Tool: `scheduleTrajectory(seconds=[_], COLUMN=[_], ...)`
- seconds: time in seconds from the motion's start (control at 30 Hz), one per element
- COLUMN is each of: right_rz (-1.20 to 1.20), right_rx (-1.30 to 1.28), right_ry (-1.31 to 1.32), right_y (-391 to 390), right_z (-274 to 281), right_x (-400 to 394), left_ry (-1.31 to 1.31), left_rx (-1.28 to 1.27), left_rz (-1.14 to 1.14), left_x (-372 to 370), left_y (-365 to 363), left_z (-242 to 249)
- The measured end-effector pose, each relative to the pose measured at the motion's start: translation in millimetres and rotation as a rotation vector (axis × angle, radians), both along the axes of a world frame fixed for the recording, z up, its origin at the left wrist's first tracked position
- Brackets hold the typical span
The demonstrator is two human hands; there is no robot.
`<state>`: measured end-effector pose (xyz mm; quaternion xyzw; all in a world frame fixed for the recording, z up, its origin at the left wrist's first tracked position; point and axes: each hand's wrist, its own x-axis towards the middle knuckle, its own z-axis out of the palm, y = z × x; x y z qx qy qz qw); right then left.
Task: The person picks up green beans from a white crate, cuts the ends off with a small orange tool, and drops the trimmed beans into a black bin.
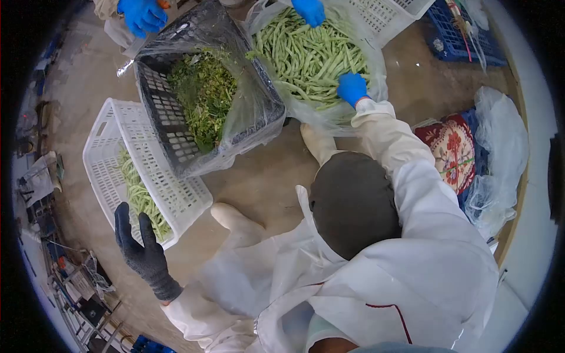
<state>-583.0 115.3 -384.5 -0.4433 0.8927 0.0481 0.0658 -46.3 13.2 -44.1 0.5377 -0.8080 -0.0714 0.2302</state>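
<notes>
While my R hand (352,88) was at the bagged green beans (306,56), curled (grip hidden, can't tell), the pile lay L & fwd, axes mixed; L hand (143,253), farther off, hung splayed, holding nothing, nr white crate (176,194).

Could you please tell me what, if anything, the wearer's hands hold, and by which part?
The left hand is open and holds nothing. The right hand is at the green beans; whether it grips any cannot be told.
</notes>
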Motion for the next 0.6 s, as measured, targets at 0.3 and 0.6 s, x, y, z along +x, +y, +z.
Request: scheduleTrajectory(seconds=[0.3, 0.6], right_rz=[0.306, 0.474], right_rx=[-0.466, 0.160], right_ry=[-0.023, 0.111], right_y=[-52.2, -48.6], right_z=[40.9, -21.8], right_x=[-40.9, -38.8], left_ry=[0.009, 0.001], left_rx=[0.076, 0.187], left_rz=[-0.004, -0.045], left_x=[-6.3, -6.9], left_y=[5.7, 5.6], left_z=[-2.6, -1.1])
